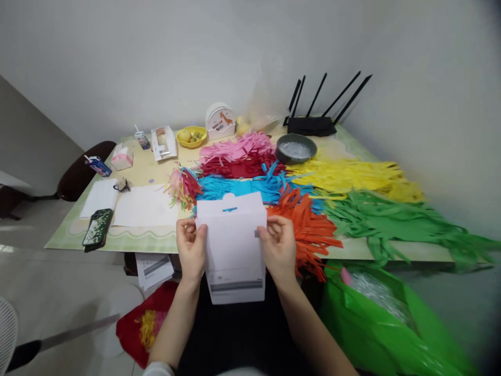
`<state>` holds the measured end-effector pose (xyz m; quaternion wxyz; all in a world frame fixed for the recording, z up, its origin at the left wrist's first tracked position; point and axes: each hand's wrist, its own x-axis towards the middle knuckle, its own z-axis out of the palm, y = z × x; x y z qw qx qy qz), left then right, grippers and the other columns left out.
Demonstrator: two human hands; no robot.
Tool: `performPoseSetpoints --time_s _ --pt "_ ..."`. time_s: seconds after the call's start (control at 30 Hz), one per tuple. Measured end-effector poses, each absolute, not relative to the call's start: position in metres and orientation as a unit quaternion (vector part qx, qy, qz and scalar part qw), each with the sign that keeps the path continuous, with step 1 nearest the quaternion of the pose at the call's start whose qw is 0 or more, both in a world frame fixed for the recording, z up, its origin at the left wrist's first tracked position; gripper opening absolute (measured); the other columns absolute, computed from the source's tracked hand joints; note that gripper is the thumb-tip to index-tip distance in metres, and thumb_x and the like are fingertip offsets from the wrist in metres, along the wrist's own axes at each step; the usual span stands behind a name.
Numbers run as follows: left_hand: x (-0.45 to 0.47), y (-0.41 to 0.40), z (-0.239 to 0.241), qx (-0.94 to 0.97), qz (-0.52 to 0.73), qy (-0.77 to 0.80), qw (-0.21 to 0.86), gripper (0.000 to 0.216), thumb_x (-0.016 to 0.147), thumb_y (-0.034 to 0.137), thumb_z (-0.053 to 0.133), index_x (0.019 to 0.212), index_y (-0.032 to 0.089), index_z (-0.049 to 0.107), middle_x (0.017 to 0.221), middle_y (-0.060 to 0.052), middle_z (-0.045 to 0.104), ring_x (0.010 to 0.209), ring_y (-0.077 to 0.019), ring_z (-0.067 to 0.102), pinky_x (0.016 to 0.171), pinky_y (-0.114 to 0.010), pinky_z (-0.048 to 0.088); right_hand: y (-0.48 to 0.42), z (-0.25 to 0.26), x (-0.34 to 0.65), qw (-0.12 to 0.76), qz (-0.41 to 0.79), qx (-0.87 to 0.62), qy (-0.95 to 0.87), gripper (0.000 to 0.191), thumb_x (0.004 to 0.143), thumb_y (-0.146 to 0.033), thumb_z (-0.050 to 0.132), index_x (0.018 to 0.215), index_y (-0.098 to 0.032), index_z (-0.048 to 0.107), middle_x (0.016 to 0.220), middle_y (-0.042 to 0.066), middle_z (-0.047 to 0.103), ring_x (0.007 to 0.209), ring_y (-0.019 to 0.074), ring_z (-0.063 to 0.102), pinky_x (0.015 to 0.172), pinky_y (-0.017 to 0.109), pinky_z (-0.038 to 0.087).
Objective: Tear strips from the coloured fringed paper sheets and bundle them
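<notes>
I hold a flat white cardboard package (234, 245) with a hang tab upright in front of me, over the near table edge. My left hand (190, 249) grips its left side and my right hand (279, 248) grips its right side, fingers curled round the edges. Just behind it lie heaps of fringed paper strips: blue (242, 185), orange (305, 219), red (238, 167), pink (235, 147), yellow (352, 175) and green (387, 219).
On the table (129, 237) are a phone (97, 228), white paper sheets (144, 206), a tissue pack (122, 157), a yellow fruit bowl (191, 137), a grey bowl (296, 148) and a black router (313, 125). A green plastic bag (376, 318) and a red bag (144, 324) sit below.
</notes>
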<state>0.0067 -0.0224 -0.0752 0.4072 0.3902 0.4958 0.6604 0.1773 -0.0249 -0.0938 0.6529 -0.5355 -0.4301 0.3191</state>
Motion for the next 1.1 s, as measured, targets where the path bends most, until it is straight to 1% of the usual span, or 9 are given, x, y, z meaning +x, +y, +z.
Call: performPoseSetpoints --time_s 0.07,0.23,0.4,0.57,0.7,0.77,0.87,0.97,1.1 --pt "0.006 -0.025 -0.074 0.391 0.657 0.496 0.413 0.027 0.078 0.035 0.072 0.089 0.023 0.050 0.069 0.007 0.053 0.057 -0.0066 0.050 0.056 -0.015 0.039 -0.026 -0.092 0.180 0.664 0.306 -0.544 -0.412 0.025 0.081 -0.040 0.065 0.092 -0.021 0.053 0.081 0.002 0.063 0.074 0.0157 0.065 0.068 0.028 0.053" --pt "0.007 -0.028 -0.072 0.366 0.678 0.505 0.389 0.028 0.074 0.031 0.075 0.071 0.018 0.050 0.072 0.003 0.058 0.063 -0.0068 0.053 0.062 -0.016 0.041 -0.031 -0.090 0.183 0.677 0.317 -0.546 -0.379 0.024 0.081 -0.041 0.067 0.088 -0.019 0.058 0.078 0.001 0.064 0.071 0.0149 0.064 0.068 0.028 0.052" --pt "0.006 -0.028 -0.068 0.343 0.667 0.505 0.427 0.024 0.071 0.030 0.076 0.084 0.018 0.059 0.064 0.004 0.061 0.056 -0.0066 0.054 0.057 -0.016 0.040 -0.037 -0.091 0.183 0.694 0.313 -0.536 -0.365 0.025 0.077 -0.039 0.073 0.085 -0.018 0.061 0.082 0.003 0.067 0.076 0.0165 0.065 0.073 0.031 0.053" --pt "0.004 -0.027 -0.064 0.295 0.676 0.507 0.446 0.030 0.060 0.031 0.082 0.071 0.016 0.058 0.056 0.006 0.058 0.049 -0.0049 0.051 0.052 -0.016 0.040 -0.038 -0.092 0.186 0.707 0.325 -0.523 -0.348 0.023 0.075 -0.036 0.075 0.083 -0.019 0.063 0.079 0.002 0.066 0.074 0.0156 0.064 0.073 0.030 0.052" --pt "0.002 -0.026 -0.057 0.274 0.666 0.500 0.480 0.035 0.053 0.031 0.085 0.063 0.016 0.055 0.053 0.006 0.058 0.044 -0.0043 0.049 0.047 -0.016 0.038 -0.039 -0.092 0.188 0.710 0.364 -0.505 -0.328 0.022 0.073 -0.032 0.078 0.083 -0.019 0.063 0.076 0.000 0.066 0.068 0.0128 0.063 0.066 0.025 0.049" --pt "-0.001 -0.026 -0.054 0.269 0.666 0.494 0.490 0.034 0.051 0.028 0.086 0.066 0.016 0.058 0.051 0.007 0.058 0.043 -0.0044 0.050 0.046 -0.015 0.038 -0.040 -0.092 0.189 0.700 0.388 -0.503 -0.327 0.025 0.073 -0.032 0.078 0.092 -0.020 0.065 0.076 -0.001 0.067 0.066 0.0123 0.063 0.064 0.024 0.048" --pt "-0.004 -0.026 -0.053 0.252 0.660 0.500 0.501 0.037 0.047 0.027 0.087 0.075 0.016 0.065 0.054 0.005 0.062 0.046 -0.0067 0.054 0.048 -0.017 0.041 -0.040 -0.093 0.191 0.680 0.412 -0.506 -0.334 0.033 0.074 -0.033 0.077 0.104 -0.021 0.067 0.083 0.002 0.071 0.070 0.0141 0.065 0.067 0.027 0.050" --pt "-0.007 -0.025 -0.054 0.241 0.653 0.514 0.501 0.036 0.044 0.027 0.088 0.070 0.014 0.066 0.053 0.003 0.063 0.046 -0.0072 0.055 0.049 -0.018 0.043 -0.042 -0.098 0.192 0.671 0.421 -0.509 -0.337 0.030 0.074 -0.034 0.077 0.098 -0.019 0.069 0.086 0.005 0.072 0.074 0.0163 0.067 0.069 0.029 0.052" --pt "-0.010 -0.026 -0.057 0.260 0.642 0.512 0.508 0.035 0.045 0.027 0.088 0.065 0.015 0.062 0.047 0.006 0.056 0.042 -0.0045 0.049 0.045 -0.015 0.037 -0.043 -0.102 0.195 0.661 0.429 -0.511 -0.343 0.027 0.074 -0.035 0.077 0.093 -0.019 0.068 0.083 0.005 0.071 0.073 0.0158 0.066 0.068 0.028 0.052"
